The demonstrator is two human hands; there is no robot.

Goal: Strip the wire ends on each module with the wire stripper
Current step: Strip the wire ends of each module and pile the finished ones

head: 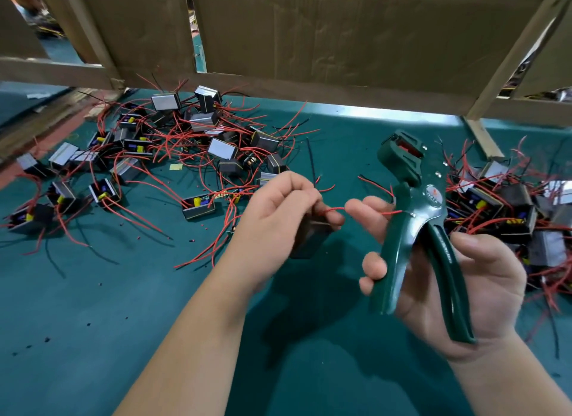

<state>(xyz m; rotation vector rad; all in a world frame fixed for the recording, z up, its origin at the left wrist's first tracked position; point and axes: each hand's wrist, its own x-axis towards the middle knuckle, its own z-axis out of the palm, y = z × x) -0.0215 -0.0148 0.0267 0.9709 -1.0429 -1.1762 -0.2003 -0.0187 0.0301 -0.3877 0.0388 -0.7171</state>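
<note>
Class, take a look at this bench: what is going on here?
A person's left hand holds a module and pinches its red wire, which stretches across to the side of the green wire stripper gripped in the right hand. More modules lie in heaps on the green table, left and right.

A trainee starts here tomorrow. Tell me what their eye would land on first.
The dark green wire stripper stands out at centre right, gripped by the right hand. Beside it the left hand holds a dark module and pinches its red wire, which runs to the stripper. A tangle of modules and red wires sprawls over the green table at back left, another heap at the right edge.
</note>
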